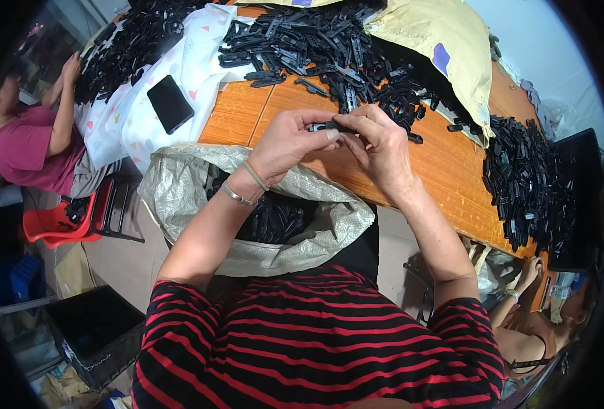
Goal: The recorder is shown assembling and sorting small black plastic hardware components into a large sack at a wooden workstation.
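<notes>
Head view: the table [445, 180] is orange-brown wood with a visible grain and a smooth, slightly shiny finish, a dark seam running across it on the left. On its far side lies a loose heap of slim black pieces [302, 37], elongated and hard-looking, some with a greyish gleam; a second, tightly tangled pile [520, 177] covers the right end. A pale yellow sack [445, 41], creased and papery with a purple patch, slumps at the far right. To the left, a thin white sheet [210, 37] printed with small coloured shapes lies in soft wrinkles under a flat, rectangular black phone [170, 103]. Near the person, against the near edge of the table, a woven, greyish-white sack [172, 184] gapes in a rounded, crinkled mouth, with glossy, crumpled black material [275, 218] inside. The small part [324, 126] is held above the table, just nearer than the far heap; it looks dark and narrow with a paler glint, mostly covered by fingers. The left hand [292, 140] pinches it between thumb and fingers, and the right hand [382, 146] meets it with bent, gathered fingertips.
</notes>
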`<state>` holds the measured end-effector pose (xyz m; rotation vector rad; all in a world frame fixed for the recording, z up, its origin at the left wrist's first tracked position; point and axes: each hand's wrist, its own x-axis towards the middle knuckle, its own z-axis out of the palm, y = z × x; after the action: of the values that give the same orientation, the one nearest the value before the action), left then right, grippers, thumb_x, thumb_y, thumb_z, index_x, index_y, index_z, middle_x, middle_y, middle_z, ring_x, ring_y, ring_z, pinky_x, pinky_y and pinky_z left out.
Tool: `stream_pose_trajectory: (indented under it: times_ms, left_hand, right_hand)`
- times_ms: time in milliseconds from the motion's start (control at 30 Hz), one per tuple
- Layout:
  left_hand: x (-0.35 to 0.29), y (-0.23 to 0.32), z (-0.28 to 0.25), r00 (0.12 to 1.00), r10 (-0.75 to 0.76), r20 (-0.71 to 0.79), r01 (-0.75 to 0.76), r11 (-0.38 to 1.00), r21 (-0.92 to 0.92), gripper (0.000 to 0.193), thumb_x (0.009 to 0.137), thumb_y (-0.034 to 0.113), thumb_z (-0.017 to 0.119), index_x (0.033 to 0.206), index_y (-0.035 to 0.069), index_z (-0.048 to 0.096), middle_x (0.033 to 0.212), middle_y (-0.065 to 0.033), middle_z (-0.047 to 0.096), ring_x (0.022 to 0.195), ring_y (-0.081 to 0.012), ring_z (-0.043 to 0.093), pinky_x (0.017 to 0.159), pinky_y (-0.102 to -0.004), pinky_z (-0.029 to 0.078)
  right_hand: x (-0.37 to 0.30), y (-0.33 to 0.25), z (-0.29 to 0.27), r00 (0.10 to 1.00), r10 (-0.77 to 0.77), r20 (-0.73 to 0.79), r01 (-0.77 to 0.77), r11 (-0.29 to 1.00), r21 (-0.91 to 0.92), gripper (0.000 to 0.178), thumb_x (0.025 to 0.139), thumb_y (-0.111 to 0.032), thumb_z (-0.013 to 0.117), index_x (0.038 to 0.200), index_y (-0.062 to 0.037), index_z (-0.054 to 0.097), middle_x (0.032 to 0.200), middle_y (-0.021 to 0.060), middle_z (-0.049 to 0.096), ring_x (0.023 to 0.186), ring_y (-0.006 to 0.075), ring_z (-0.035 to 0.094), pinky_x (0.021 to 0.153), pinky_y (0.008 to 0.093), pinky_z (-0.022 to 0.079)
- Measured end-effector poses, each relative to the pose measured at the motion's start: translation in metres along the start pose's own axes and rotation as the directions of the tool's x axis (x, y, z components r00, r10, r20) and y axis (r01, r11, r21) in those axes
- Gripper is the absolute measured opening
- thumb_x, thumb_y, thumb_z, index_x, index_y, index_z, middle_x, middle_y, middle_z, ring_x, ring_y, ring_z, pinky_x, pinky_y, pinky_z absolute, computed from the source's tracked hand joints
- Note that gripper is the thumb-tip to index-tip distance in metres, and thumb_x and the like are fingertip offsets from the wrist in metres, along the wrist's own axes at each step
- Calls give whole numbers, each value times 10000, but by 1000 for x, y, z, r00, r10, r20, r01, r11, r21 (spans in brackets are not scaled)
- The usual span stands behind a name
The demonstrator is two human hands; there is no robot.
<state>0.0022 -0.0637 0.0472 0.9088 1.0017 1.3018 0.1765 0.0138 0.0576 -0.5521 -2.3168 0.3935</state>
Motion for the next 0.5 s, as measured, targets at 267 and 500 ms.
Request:
stream_pose_trajectory:
  times_ms: [267, 500]
  left_hand:
    - [-2, -1, 2, 995, 93, -21, -92, 995, 44, 275, 929, 63, 595, 1165, -80, 600, 1028, -109, 671, 873, -124, 668, 766, -217, 552]
    - [-7, 9, 12, 869, 494, 16, -431, 741, 516, 316, 846, -32, 613, 1161, -18, 592, 985, -133, 672, 866, -184, 688, 736, -290, 569]
  right_hand:
    - [6, -1, -7, 979, 151, 139, -182, 951, 250, 264, 781, -45, 760, 1032, -46, 682, 914, 38, 645, 705, 82, 611, 565, 234, 498]
    - [9, 2, -5, 818, 468, 335, -576, 650, 496, 290, 798, -25, 751, 1045, 12, 604, 863, 28, 662, 688, 57, 607, 597, 211, 526]
